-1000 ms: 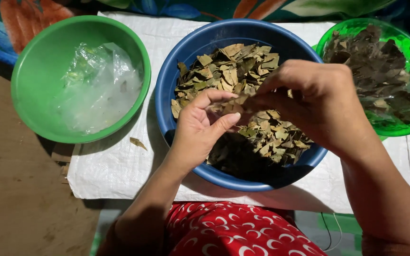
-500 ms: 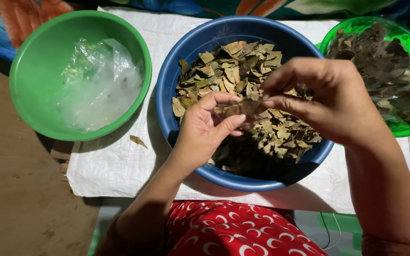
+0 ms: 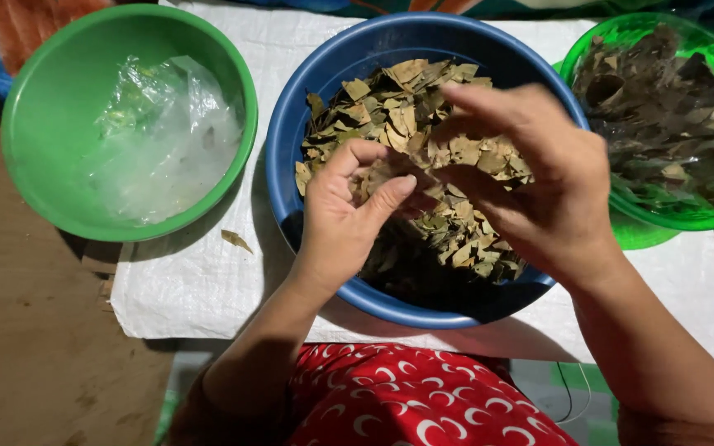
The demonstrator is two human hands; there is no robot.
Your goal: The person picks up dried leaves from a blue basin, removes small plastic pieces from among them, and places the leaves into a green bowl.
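Grip status: our left hand (image 3: 345, 219) and right hand (image 3: 530, 177) both pinch dried leaves (image 3: 435, 165) over the blue basin (image 3: 291, 124); 2 green bowls (image 3: 39, 99) flank it.

Green bowls (image 3: 43, 165) flank the blue basin (image 3: 291, 132); white cloth (image 3: 192, 289) offers passage.

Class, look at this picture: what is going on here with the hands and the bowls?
A person sits at a white woven cloth with both hands over a blue bowl of dried, broken leaves. The left hand and the right hand meet above the pile, fingers pinching at leaf pieces. To the left stands a green bowl holding a crumpled clear plastic bag. To the right, a translucent green bowl holds darker leaves. One stray leaf bit lies on the cloth.
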